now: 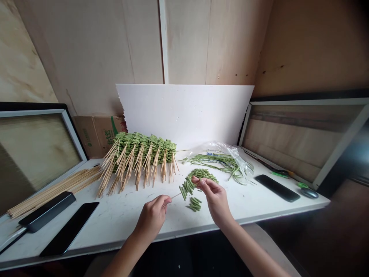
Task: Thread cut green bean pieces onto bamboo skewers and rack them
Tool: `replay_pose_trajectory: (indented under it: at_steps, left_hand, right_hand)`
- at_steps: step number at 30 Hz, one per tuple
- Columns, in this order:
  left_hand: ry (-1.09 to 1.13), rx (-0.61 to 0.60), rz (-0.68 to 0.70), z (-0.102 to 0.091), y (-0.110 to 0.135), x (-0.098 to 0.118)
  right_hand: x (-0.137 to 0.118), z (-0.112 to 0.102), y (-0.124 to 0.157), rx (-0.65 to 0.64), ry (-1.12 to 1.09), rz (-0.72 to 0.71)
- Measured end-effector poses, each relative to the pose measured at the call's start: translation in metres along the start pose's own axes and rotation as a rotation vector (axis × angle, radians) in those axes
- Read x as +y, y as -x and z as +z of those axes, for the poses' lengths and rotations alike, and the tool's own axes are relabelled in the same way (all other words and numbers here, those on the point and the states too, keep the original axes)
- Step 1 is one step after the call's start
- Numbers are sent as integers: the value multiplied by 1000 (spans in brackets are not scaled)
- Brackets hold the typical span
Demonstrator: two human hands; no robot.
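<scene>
Fingers (165,200) of the left hand (152,214) close on the bare end of a skewer (175,195); the right hand (215,198) has its fingertips drawn together at the far end, though what they grip I cannot tell; the skewer, thin and pale, carries a row of short green beans (187,187). It hangs above a scuffed white table (245,206), with a white board (184,111) and pale wall (187,42) behind; its long axis slants up rightward, bare end toward the left hand, beans lying crosswise.
</scene>
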State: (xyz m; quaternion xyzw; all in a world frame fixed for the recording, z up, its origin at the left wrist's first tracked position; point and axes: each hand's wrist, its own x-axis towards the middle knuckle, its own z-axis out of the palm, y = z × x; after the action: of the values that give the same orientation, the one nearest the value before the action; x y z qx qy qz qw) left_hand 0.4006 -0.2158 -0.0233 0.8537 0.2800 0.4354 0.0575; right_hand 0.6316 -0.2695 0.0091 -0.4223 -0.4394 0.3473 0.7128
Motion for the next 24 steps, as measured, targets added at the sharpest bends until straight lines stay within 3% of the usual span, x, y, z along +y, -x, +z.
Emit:
replay_pose_trajectory:
  at_steps: [9,12,16,24]
  left_hand:
    - [-6,-150,-79,-4,-2,5]
    - [59,-176,-133,-4,-3,7]
    - [104,-94,-147,-3,-4,8]
    - [126,59,-28,0,-1,9]
  right_hand:
    - [-9,4,6,-91,42,-121]
    - [-11,0,2,-69,85,-145]
    - [-14,-4,-2,-8,100,-90]
    - [-13,0,1,-29,41,-69]
